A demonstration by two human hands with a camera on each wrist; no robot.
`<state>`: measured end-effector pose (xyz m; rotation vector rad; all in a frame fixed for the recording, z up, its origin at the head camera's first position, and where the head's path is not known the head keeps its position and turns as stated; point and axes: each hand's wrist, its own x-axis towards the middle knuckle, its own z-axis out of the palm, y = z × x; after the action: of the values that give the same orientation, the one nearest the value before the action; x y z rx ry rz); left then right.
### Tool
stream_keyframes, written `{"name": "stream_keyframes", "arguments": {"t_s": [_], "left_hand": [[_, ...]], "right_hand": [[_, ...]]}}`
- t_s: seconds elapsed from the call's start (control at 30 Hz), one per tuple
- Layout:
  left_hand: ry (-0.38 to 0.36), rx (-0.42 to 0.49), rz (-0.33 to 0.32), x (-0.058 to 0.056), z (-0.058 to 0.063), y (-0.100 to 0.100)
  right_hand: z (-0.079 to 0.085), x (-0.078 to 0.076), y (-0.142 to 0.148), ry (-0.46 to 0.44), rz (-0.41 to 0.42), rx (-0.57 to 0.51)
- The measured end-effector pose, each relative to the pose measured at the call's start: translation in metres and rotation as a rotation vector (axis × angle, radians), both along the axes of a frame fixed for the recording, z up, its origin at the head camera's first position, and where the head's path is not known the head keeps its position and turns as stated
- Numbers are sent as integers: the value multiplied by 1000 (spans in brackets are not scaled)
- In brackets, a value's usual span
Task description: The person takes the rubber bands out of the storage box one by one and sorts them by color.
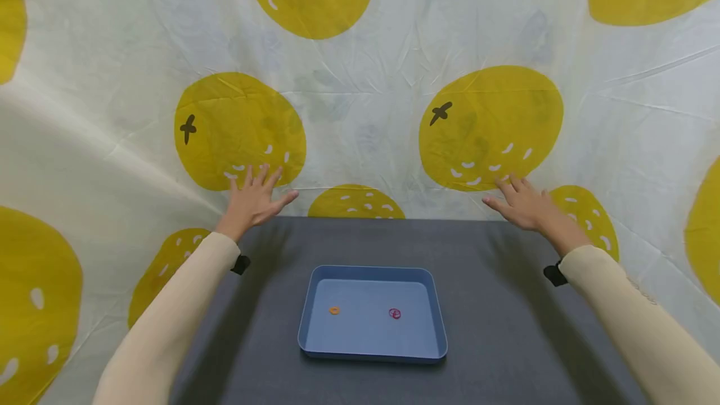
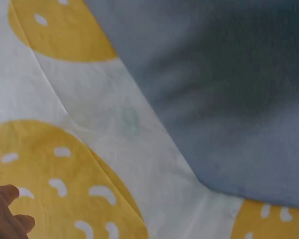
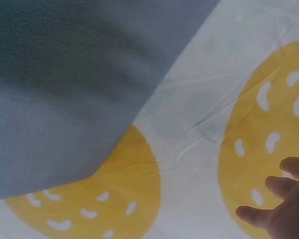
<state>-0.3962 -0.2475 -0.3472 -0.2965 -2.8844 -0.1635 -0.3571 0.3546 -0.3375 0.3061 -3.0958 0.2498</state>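
"Cream L sleeve (image 1: 169, 317) is nearest the cam, lower left?"

"Yep. Runs up to a black wrist piece (image 1: 240, 264) & the L hand (image 1: 253, 204): fingers straight & fanned wide, thumb out twd the middle. Seen vs. the white cloth (image 1: 365, 130) w/ big yellow fruit prints."

"L wrist cam?"

"Few fingertips at the lower left edge, plus a bench corner w/ a soft hand shadow (image 2: 239, 69) on it."

"OK, next to the right?"

"Blue tray (image 1: 365, 337), flat on the grey bench (image 1: 489, 342), low & btwn the two arms, both hands well apart from it. Orange ring (image 1: 334, 313) lies inside, left of ctr."

"And right of that, same tray?"

"Small dark-pink thing (image 1: 395, 314), right of ctr, apart from the ring. Looks like a loop w/ bars across, but it's too tiny to be sure."

"Then the R hand (image 1: 525, 205)?"

"Up near the bench's far edge in the head view, fingers spread wide too, thumb twd the middle. R wrist cam has its fingers at lower right, vs. the cloth."

"Far right?"

"Second black wrist piece (image 1: 555, 274), then the R sleeve (image 1: 624, 317), also cream, down to the bottom right."
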Motion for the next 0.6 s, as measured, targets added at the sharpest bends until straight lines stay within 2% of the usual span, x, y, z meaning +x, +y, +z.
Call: {"name": "stream_keyframes", "arguments": {"t_s": [0.17,0.37,0.6], "left_hand": [[4,32,-19,9,-6,5],[-19,94,-21,20,-17,12],[-16,281,-83,41,-32,26]], "right_hand": [[-5,12,-12,35,41,44],[-8,26,-28,80,107,10],[-8,39,-55,106,191,-71]]}}
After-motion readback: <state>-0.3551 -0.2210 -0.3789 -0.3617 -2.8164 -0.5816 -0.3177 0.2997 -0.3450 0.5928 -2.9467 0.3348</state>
